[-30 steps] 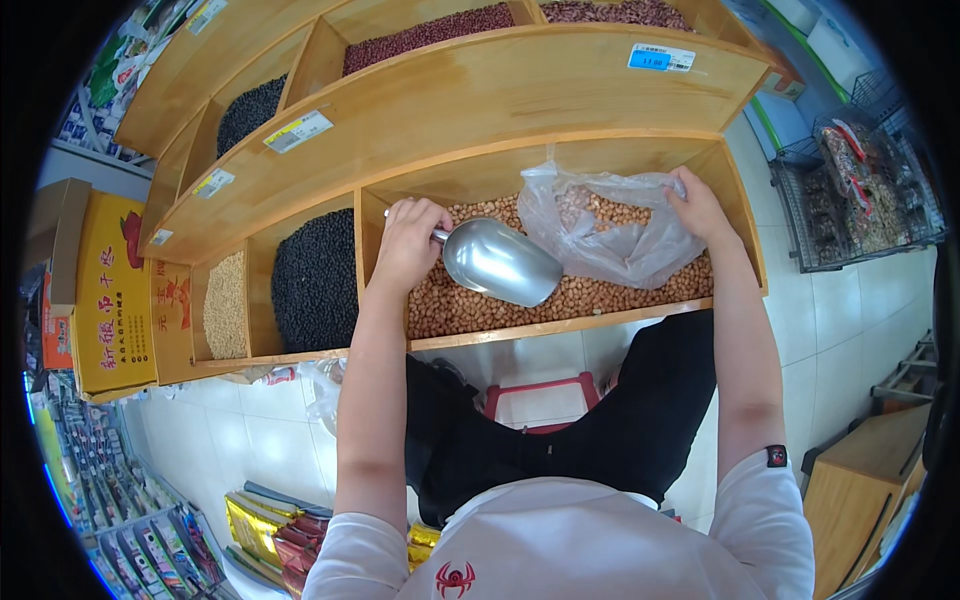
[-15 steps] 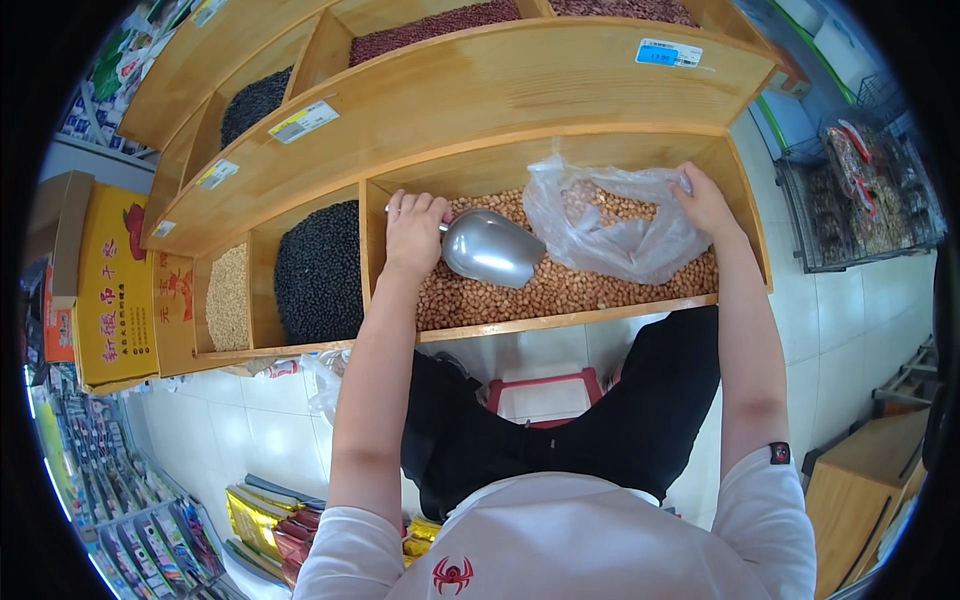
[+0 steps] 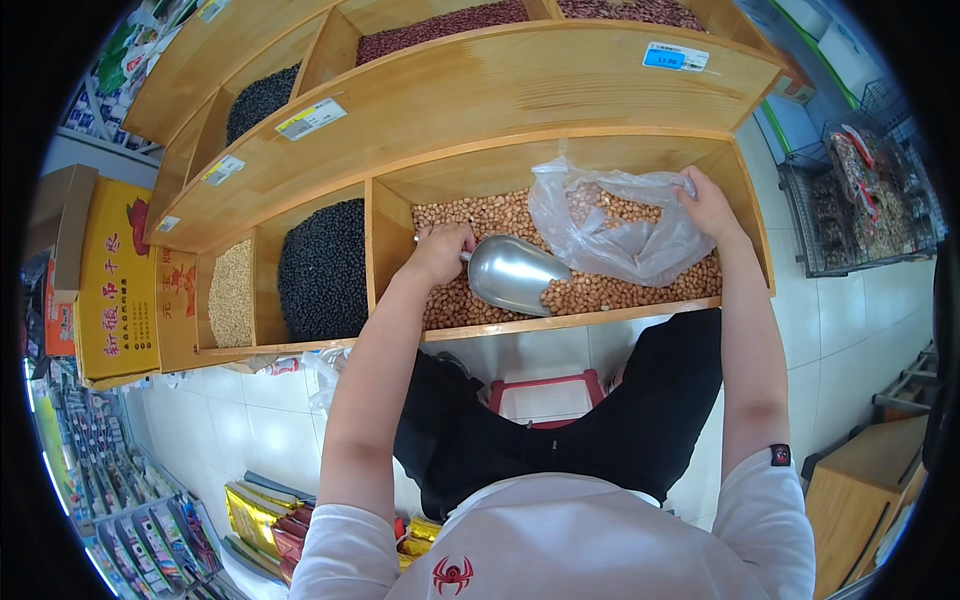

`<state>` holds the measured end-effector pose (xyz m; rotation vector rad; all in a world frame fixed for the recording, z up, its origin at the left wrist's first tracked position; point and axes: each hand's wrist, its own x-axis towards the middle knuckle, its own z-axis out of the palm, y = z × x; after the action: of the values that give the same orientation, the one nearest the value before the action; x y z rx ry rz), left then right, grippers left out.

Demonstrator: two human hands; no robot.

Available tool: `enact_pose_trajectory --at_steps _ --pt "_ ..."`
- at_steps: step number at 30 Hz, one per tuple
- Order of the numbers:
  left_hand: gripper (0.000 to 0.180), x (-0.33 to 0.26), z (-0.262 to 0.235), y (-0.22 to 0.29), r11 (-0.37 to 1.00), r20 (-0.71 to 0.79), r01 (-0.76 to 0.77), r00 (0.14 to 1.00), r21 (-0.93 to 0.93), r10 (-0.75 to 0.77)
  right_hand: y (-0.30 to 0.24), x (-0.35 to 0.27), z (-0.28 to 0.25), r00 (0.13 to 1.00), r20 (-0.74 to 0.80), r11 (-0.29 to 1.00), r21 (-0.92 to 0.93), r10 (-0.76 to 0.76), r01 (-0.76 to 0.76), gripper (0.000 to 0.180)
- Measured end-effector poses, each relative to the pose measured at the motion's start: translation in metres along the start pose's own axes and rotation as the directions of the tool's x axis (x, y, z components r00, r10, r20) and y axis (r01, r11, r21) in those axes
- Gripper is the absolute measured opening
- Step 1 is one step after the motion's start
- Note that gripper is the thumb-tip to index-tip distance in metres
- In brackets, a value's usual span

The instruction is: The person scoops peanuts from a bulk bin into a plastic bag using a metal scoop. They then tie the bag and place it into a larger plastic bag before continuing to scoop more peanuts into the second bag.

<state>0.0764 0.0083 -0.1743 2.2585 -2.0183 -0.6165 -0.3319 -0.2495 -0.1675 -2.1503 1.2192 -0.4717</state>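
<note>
Clenched around the short handle, the left hand [image 3: 440, 252] keeps the shiny metal scoop [image 3: 512, 274] mouth-down at frame centre, low over the tan peanuts [image 3: 600, 292] filling the wooden bin [image 3: 580, 322]. Right of it, the right hand [image 3: 708, 205] pinches the rim of a clear thin plastic bag [image 3: 615, 228], lifting it so the mouth gapes toward the scoop. Left of centre, a wooden divider [image 3: 385, 235] walls off black beans [image 3: 322, 268]; the upper shelf board [image 3: 520, 90] overhangs, limiting headroom.

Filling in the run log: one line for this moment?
left hand: holds metal scoop | right hand: holds plastic bag | peanut bin
</note>
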Motion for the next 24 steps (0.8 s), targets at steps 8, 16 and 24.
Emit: enact_pose_trajectory --at_steps 8,16,24 --pt "0.034 0.011 0.018 -0.017 0.944 0.217 -0.028 0.971 -0.328 0.104 -0.005 0.000 0.000 1.000 0.002 1.000 0.004 -0.001 0.001 0.025" --pt "0.033 0.014 0.012 -0.004 0.821 0.188 -0.042 0.966 -0.569 0.179 -0.002 -0.001 -0.001 1.000 0.009 1.000 0.002 0.008 -0.008 0.024" --pt "0.029 0.012 0.000 0.005 0.712 -0.150 -0.150 0.987 -0.685 0.064 -0.006 0.000 0.000 1.000 0.018 1.000 -0.006 -0.002 0.002 0.023"
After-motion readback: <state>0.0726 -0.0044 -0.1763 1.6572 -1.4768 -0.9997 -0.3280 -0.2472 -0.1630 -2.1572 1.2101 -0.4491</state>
